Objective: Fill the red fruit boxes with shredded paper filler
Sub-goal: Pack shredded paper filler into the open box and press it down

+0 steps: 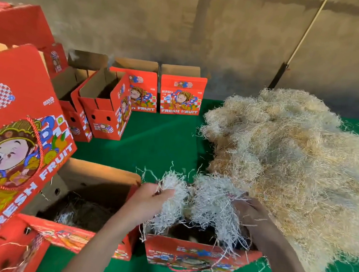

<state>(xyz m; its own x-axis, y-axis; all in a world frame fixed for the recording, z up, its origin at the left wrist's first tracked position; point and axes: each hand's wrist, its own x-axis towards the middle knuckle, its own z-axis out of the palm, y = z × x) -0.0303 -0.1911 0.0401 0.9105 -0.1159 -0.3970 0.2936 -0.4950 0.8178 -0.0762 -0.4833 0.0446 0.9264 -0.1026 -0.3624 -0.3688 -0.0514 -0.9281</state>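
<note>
- Over the open red box nearest the person, both hands hold one clump of shredded paper; the left hand grips its left end with curled fingers, and the right hand is buried in the right end, apparently gripping, though its fingers are mostly hidden.
- The clump hangs partly inside the box, with strands trailing over the front rim.
- To do this well, I judge it best to lower the clump straight down and press it gently into the corners, then tuck in the loose strands.
- The big filler pile lies just right of the box on the green table, close for the next handful.
- The neighbouring box on the left shows some filler in its shadowed bottom; the far boxes look unfilled.
</note>
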